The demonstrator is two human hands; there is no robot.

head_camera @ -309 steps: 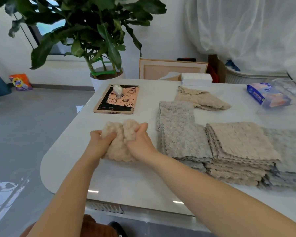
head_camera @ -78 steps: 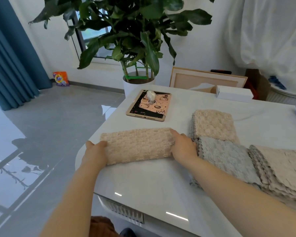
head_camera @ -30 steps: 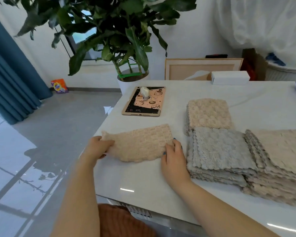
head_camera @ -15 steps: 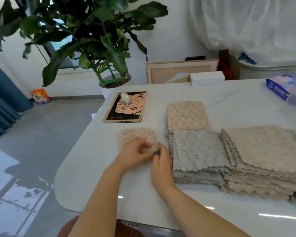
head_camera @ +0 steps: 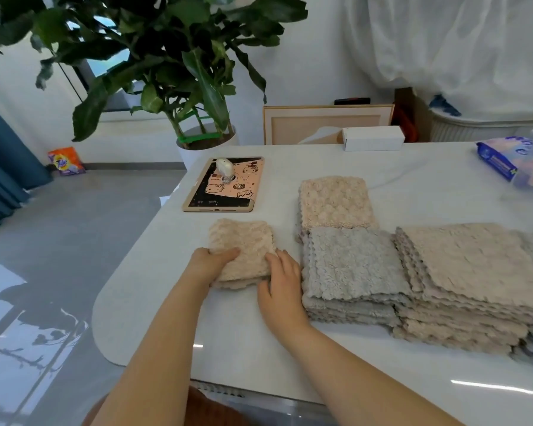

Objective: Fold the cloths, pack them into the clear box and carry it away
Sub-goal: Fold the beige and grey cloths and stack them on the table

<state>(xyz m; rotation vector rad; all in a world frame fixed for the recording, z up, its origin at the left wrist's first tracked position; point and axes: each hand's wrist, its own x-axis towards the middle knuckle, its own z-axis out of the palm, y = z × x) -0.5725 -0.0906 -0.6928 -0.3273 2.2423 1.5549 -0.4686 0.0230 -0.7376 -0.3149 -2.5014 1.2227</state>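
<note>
Folded cloth [head_camera: 243, 250] at frame centre.
My left hand [head_camera: 211, 262] grips its left edge; my right hand [head_camera: 282, 281] touches its right edge, just beside the grey stack [head_camera: 348, 265].

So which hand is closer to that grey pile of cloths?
The right: the right hand rests right beside the grey pile, while the left hand grips the folded beige cloth at its far edge.

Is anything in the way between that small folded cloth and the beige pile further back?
Nothing visible. The left hand grips the cloth, the right hand touches it, and only bare table lies between it and the beige pile.
</note>
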